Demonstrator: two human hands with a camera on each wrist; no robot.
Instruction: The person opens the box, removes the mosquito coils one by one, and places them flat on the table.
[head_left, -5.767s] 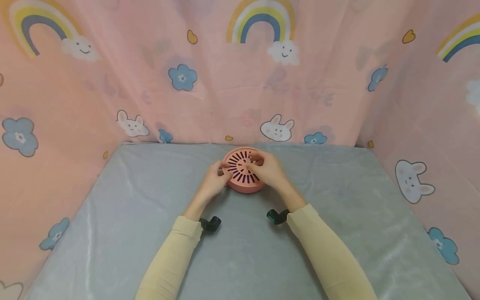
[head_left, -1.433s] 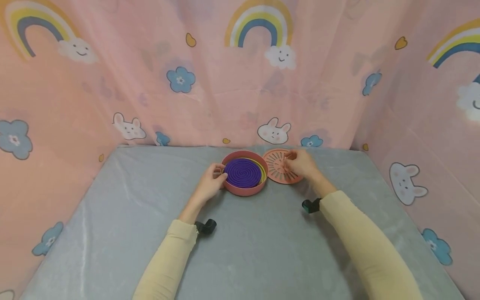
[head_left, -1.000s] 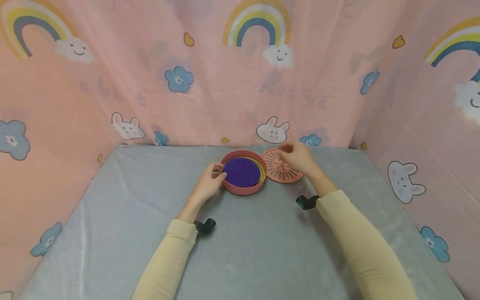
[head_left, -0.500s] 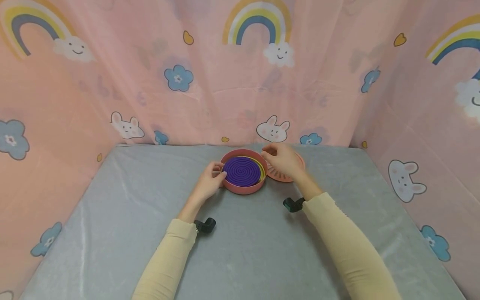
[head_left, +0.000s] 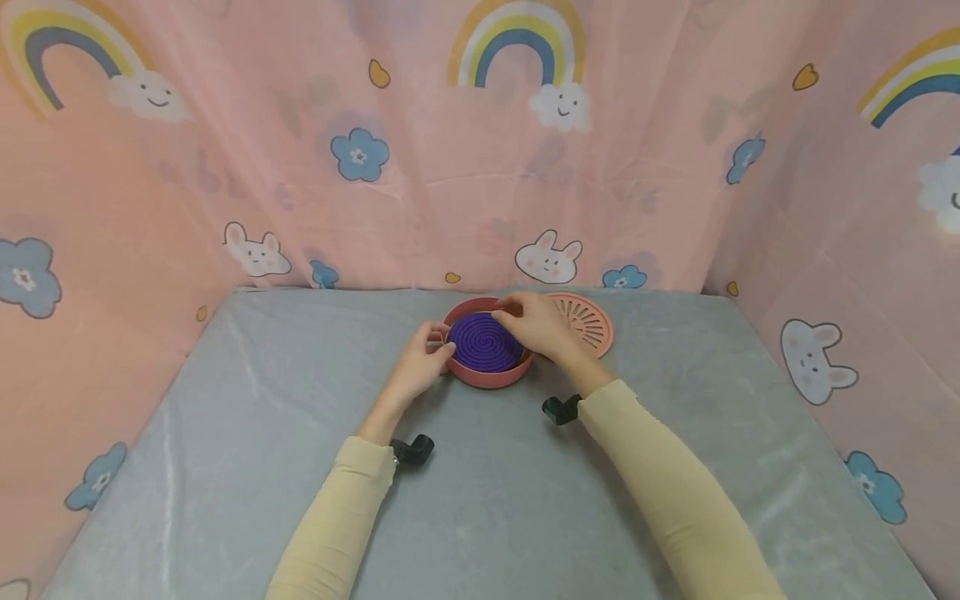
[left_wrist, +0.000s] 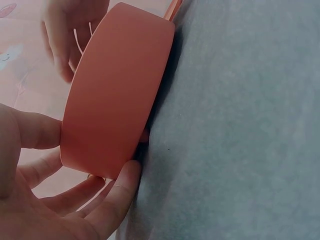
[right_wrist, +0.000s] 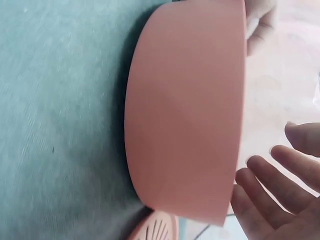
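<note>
A round pink mosquito coil box (head_left: 489,380) stands uncovered near the back of the table. Inside it lies a purple mosquito coil (head_left: 482,343), with a yellow edge showing beside it. My left hand (head_left: 420,360) grips the left side of the box; in the left wrist view its thumb is at the rim and its fingers lie against the wall (left_wrist: 117,85). Over the right part of the coil hovers my right hand (head_left: 543,327), its fingers loosely bent in the right wrist view, with no hold visible. The slotted pink lid (head_left: 592,321) lies right of the box, partly behind that hand.
Grey cloth (head_left: 480,500) covers the table. A pink curtain (head_left: 420,208) printed with rainbows and rabbits encloses the back and sides. Each wrist carries a small black camera (head_left: 414,450).
The lid came off the box and was set down to its right, uncovering the coil. My right hand then left the lid and moved left over the coil; the left hand stayed at the box.
</note>
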